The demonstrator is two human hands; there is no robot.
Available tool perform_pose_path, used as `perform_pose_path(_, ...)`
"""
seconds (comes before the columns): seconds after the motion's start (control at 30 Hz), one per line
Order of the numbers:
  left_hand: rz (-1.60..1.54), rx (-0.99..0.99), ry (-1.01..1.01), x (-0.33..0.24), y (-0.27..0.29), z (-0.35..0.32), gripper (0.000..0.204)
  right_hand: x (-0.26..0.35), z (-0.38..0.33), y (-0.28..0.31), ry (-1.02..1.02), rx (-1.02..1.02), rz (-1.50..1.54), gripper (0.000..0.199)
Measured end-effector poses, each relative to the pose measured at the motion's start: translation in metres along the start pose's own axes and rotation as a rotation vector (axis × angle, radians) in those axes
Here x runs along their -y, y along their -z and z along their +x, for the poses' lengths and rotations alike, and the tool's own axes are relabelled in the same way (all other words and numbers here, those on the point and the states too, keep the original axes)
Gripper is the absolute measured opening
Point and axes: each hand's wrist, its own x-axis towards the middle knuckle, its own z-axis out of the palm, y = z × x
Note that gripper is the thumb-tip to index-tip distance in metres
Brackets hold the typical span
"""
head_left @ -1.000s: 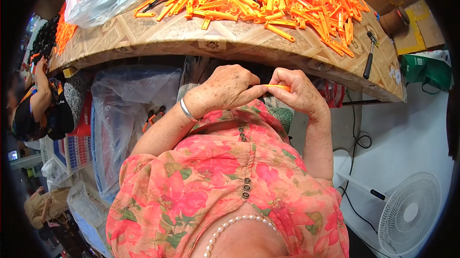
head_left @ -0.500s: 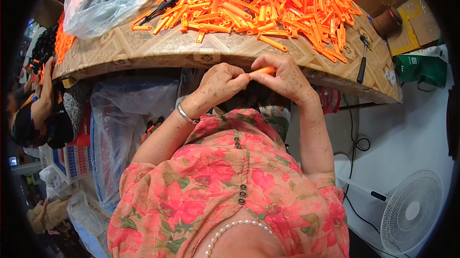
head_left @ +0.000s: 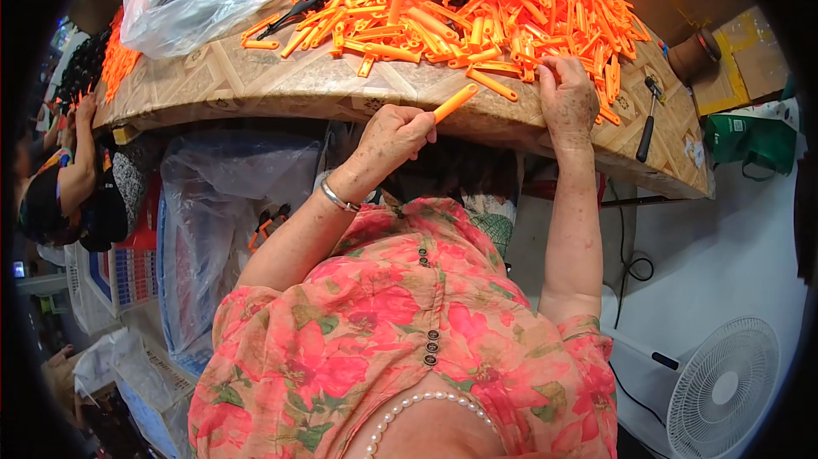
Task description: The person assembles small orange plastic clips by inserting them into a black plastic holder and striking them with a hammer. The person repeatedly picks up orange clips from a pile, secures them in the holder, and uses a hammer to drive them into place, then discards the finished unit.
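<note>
My left hand [head_left: 394,140], with a silver bangle at the wrist, is closed round one end of an orange plastic handle [head_left: 457,103]. The rest of that handle sticks out to the upper right, over the table's near edge. My right hand [head_left: 569,101] is at the near right side of a big heap of similar orange handles [head_left: 503,8]. Its thumb and fingers are curled together against the heap, and what lies between their tips is too hidden to make out. A single loose handle [head_left: 492,83] lies on the table between my two hands.
The patterned table [head_left: 281,80] curves across in front of me. A clear plastic bag [head_left: 192,8] and a black tool [head_left: 298,6] lie left of the heap; a hammer [head_left: 649,123] and brown spool [head_left: 694,54] are right. A white fan [head_left: 724,387] stands lower right. Another person [head_left: 77,169] works far left.
My hands were together at the orange handle. My right hand has let go of it and moved up to the heap, while my left hand keeps the handle, now pointing up to the right.
</note>
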Motion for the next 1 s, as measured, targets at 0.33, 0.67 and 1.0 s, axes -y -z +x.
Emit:
perform_pose_path(0.33, -0.052, 0.015, -0.008, 0.002, 0.000, -0.001, 0.036, 0.004, 0.003, 0.008, -0.011, 0.080, 0.026, 0.019)
perform_pose_path(0.67, -0.101, 0.031, 0.005, 0.006, 0.000, -0.003, 0.037, 0.002, 0.038, -0.003, -0.125, 0.128, -0.285, 0.037)
perform_pose_path(1.0, -0.116, 0.068, 0.009, 0.007, 0.000, -0.004, 0.037, -0.004, 0.040, -0.004, -0.103, 0.190, -0.142, 0.032)
